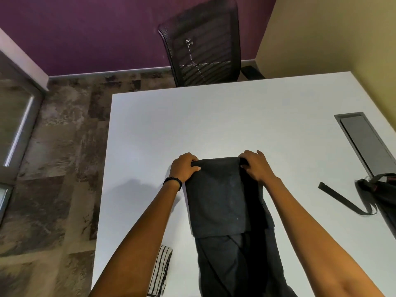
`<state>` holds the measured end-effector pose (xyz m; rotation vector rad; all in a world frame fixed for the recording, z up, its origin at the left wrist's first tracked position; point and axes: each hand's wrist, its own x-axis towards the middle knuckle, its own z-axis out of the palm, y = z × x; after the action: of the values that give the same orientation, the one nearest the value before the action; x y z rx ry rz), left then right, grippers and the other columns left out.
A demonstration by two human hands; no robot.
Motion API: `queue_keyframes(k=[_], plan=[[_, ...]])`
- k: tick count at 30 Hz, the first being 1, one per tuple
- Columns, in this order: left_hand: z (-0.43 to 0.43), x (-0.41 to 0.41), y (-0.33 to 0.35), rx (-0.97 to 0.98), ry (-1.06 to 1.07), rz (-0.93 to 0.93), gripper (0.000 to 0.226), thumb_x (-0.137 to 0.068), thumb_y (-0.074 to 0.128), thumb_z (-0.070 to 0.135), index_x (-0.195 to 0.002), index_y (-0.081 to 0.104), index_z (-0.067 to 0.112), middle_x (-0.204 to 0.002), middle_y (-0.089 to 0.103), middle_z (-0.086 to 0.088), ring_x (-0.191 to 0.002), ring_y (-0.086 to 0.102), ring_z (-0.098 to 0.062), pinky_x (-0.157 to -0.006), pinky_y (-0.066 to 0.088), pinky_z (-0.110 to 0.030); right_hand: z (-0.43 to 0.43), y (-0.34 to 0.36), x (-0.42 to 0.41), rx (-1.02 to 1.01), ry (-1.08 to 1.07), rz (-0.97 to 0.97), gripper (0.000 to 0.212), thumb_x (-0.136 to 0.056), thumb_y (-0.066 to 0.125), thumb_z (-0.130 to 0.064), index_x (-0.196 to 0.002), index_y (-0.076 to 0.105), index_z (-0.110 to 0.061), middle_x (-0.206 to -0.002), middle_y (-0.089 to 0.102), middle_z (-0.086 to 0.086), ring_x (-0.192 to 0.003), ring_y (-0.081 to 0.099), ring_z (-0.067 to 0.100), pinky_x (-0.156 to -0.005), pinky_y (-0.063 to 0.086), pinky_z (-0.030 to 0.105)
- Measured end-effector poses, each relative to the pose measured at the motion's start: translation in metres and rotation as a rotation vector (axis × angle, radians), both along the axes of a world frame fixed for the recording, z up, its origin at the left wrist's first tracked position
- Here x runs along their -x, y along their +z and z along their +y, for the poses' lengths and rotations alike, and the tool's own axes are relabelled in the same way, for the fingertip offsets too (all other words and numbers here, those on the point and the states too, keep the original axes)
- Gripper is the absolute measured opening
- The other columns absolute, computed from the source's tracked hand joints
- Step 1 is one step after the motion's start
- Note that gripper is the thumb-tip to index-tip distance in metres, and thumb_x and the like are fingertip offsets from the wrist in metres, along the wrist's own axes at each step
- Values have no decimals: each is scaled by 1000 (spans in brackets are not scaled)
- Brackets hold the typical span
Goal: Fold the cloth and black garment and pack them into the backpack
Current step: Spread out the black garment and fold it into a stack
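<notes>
The black garment (pixel 222 202) lies lengthwise on the white table (pixel 235 116), its far end doubled back over itself. My left hand (pixel 183 168) grips the far left corner of the fold, and my right hand (pixel 256 166) grips the far right corner. A striped black-and-white cloth (pixel 160 273), folded into a narrow strip, lies on the table near the front edge, under my left forearm. The black backpack (pixel 379 189) sits at the right edge of the view, partly cut off, with a strap (pixel 340 199) trailing across the table towards me.
A black mesh office chair (pixel 203 43) stands behind the table's far edge. A grey cable hatch (pixel 364 142) is set into the table at the right. The table's left edge drops to a patterned carpet floor (pixel 53 168).
</notes>
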<state>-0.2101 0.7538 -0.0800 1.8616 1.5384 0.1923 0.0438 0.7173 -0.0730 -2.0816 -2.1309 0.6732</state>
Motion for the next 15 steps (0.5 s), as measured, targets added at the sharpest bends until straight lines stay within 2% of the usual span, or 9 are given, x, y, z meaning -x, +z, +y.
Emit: queue_keyframes(k=[4, 6, 11, 13, 15], plan=[[-3, -2, 20, -85, 18, -26, 23, -89, 60, 21, -108, 64, 9, -111, 61, -8, -103, 57, -24, -87, 40, -27, -4, 19, 2, -91, -41, 32, 25, -88, 48, -2, -107, 62, -11, -107, 61, 7, -103, 56, 26, -112, 14, 42], [-5, -2, 27, -117, 39, -29, 21, -92, 55, 18, -108, 64, 9, -112, 61, -8, -103, 57, -24, -89, 42, -28, -6, 25, 2, -126, -66, 80, 31, -85, 46, 3, -107, 63, -11, -108, 62, 8, -102, 57, 27, -113, 19, 45], [-15, 8, 32, -79, 54, -18, 27, -94, 46, 8, -115, 62, 11, -120, 60, -8, -111, 55, -24, -93, 42, -29, -23, 30, -8, -167, -129, 182, 35, -85, 46, 6, -109, 65, -11, -116, 61, 10, -106, 57, 28, -106, 33, 50], [-25, 14, 32, -65, 47, -5, 29, -94, 47, 11, -120, 59, 13, -123, 59, -8, -113, 54, -24, -94, 41, -29, -43, 31, -12, -172, -171, 225, 35, -85, 46, 8, -108, 66, -9, -115, 61, 11, -106, 57, 28, -103, 39, 44], [-38, 19, 31, -46, 52, -17, 30, -95, 47, 13, -123, 58, 12, -126, 57, -8, -116, 53, -24, -97, 41, -30, -68, 29, -16, -166, -234, 266, 32, -87, 46, 8, -108, 65, -6, -117, 60, 12, -107, 57, 27, -99, 42, 32]])
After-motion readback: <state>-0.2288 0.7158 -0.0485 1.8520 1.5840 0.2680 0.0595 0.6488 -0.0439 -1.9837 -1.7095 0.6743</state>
